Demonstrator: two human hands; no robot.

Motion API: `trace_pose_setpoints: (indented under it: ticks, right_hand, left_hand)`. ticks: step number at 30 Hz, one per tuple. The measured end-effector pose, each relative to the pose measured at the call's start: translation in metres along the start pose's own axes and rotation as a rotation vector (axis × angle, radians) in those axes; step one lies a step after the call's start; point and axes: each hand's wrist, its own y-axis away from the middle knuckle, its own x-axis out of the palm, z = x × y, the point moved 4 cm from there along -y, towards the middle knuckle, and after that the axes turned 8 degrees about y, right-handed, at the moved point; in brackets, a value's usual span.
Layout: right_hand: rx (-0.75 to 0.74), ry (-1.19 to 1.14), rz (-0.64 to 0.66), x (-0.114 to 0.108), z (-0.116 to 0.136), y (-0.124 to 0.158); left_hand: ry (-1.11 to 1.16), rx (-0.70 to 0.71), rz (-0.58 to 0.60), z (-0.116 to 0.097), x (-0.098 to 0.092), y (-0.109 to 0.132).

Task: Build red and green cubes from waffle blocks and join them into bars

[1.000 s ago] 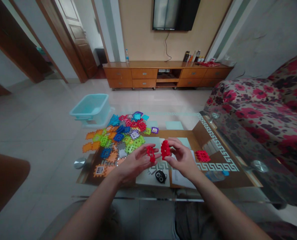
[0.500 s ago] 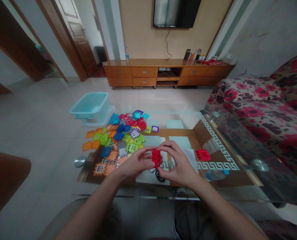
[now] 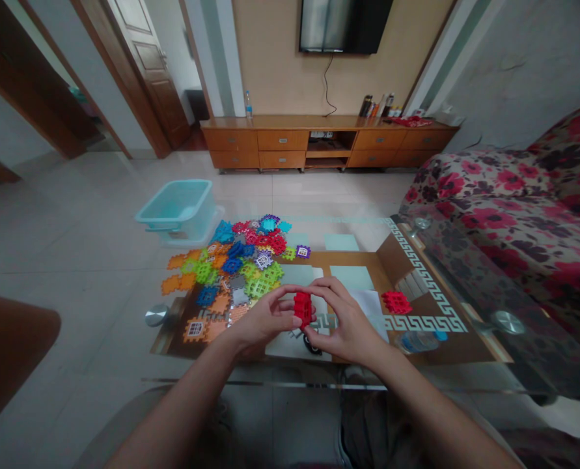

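Nothing legible in this view: no words, no numbers, no brand. Label on the plastic water bottle [image 3: 419, 342] on the glass table [image 3: 465, 286] — too small and blurred for reading. Same for the spines of the books [image 3: 375, 106] on the wooden cabinet [image 3: 280, 140] — and for the white paper [image 3: 368, 306]. No marks readable on the red plastic block [image 3: 303, 310].

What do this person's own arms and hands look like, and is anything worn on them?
The left forearm and right forearm are bare, with no sleeve showing anywhere in view. The left hand and right hand wear no gloves, and neither wrist shows a watch, band or cable.
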Motion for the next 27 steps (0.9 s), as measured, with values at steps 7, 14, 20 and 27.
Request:
trace_pose_setpoints:
  ticks: [7,14,20,27]
  right_hand:
    - [-0.003,0.018,-0.004,-0.0001,-0.002,0.0002]
    - [-0.029,0.04,0.02,0.0006,-0.0025,0.0015]
    - [-0.018,0.012,0.02,0.0002,-0.0027,0.0007]
    - [-0.034,-0.009,-0.028,0.0003,-0.0015,0.0002]
  left_hand:
    - [-0.006,-0.016,0.001,0.0037,-0.0009,-0.0018]
    - [-0.005,-0.029,0.038,0.0053,-0.0013,-0.0022]
    - [0.001,-0.078,0.016,0.0038,-0.0003,-0.0006]
    - [0.007,-0.118,0.021,0.0063,-0.004,0.0]
